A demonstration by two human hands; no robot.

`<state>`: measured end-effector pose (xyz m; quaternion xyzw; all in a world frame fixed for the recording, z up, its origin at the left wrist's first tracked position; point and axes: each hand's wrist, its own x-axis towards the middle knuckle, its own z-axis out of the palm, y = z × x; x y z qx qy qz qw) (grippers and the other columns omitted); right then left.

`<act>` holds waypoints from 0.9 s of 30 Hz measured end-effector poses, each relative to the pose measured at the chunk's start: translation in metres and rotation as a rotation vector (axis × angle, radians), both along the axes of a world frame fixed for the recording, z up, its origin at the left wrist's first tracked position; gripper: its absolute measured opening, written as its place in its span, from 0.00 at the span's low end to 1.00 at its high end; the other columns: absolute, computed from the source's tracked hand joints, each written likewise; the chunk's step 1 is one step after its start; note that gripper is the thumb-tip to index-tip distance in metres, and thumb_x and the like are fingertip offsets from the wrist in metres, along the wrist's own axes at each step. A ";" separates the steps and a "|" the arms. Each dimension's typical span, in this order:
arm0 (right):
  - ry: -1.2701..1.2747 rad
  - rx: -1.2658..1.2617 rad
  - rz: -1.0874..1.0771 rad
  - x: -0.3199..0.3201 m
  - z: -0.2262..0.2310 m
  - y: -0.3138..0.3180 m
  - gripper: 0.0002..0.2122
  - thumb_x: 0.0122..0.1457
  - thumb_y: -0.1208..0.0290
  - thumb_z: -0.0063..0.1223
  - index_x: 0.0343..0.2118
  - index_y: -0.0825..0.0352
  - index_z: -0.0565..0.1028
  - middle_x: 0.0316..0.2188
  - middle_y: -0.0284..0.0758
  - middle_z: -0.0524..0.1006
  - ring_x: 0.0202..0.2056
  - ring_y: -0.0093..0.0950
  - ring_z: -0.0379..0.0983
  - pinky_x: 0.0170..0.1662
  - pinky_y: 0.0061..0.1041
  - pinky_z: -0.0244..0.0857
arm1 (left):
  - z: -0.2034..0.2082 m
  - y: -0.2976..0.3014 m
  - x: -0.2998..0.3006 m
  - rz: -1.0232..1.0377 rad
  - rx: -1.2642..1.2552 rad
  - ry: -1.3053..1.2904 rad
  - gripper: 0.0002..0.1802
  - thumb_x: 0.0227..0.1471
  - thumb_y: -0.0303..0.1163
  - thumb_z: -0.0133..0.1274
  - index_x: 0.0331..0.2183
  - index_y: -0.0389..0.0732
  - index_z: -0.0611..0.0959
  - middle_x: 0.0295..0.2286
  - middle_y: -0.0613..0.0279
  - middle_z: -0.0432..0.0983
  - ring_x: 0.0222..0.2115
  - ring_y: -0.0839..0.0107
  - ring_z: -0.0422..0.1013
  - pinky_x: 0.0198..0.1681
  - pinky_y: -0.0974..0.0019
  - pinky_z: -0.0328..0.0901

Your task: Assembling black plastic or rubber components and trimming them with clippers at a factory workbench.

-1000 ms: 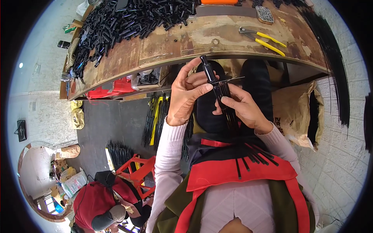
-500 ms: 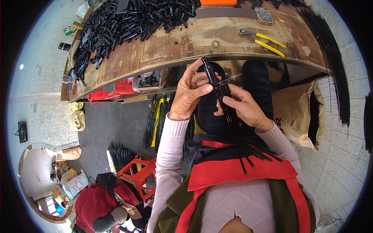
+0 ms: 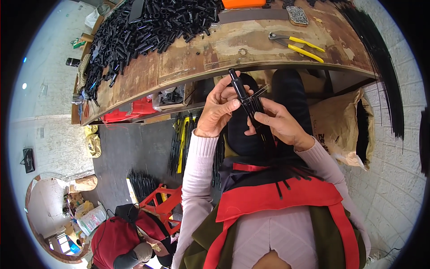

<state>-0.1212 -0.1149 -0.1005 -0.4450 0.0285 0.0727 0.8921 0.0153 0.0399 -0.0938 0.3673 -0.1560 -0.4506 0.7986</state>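
Note:
A slim black umbrella frame (image 3: 239, 88) is tilted over my lap, with its narrow tube end up and to the left. My left hand (image 3: 216, 110) is closed round the tube, thumb near its collar and a fingertip by the top end. Lower down, my right hand (image 3: 282, 123) grips the bundle of dark ribs that runs toward my lap. A few thin ribs stick out from the collar to the upper right. Fingers and dark trousers hide part of the bundle. Several black-tipped ends lie over my red apron (image 3: 277, 201).
The wooden workbench (image 3: 188, 65) ahead holds a heap of black tubes (image 3: 148, 31), yellow-handled pliers (image 3: 298, 47) and a speckled block (image 3: 297, 16). Long black ribs (image 3: 380, 62) hang at its right end. A paper sack (image 3: 336, 125) stands right. A person (image 3: 118, 237) is at lower left.
The view has shifted slightly, so the bench sits a little further left. The ribs sticking out by the collar point more steeply upward. Both hands keep their hold on the umbrella frame.

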 end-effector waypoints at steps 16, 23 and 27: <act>0.045 -0.003 -0.039 0.000 0.001 -0.002 0.12 0.65 0.72 0.47 0.49 0.70 0.68 0.34 0.35 0.75 0.35 0.25 0.74 0.45 0.37 0.74 | -0.002 -0.003 -0.004 0.046 -0.042 0.018 0.37 0.44 0.19 0.64 0.56 0.39 0.67 0.42 0.51 0.77 0.49 0.60 0.71 0.56 0.60 0.64; 0.044 -0.051 -0.046 0.002 0.004 0.000 0.12 0.64 0.72 0.49 0.48 0.70 0.68 0.34 0.35 0.75 0.35 0.25 0.74 0.45 0.36 0.74 | 0.006 -0.006 -0.008 0.110 0.024 -0.074 0.38 0.43 0.21 0.65 0.55 0.38 0.67 0.43 0.51 0.77 0.47 0.59 0.73 0.55 0.58 0.65; 0.065 -0.009 -0.059 0.002 0.005 -0.002 0.12 0.63 0.72 0.50 0.48 0.70 0.69 0.34 0.35 0.75 0.35 0.25 0.75 0.45 0.36 0.74 | 0.008 -0.006 -0.011 0.143 0.045 -0.097 0.37 0.43 0.22 0.66 0.55 0.38 0.68 0.43 0.50 0.77 0.47 0.59 0.73 0.54 0.58 0.65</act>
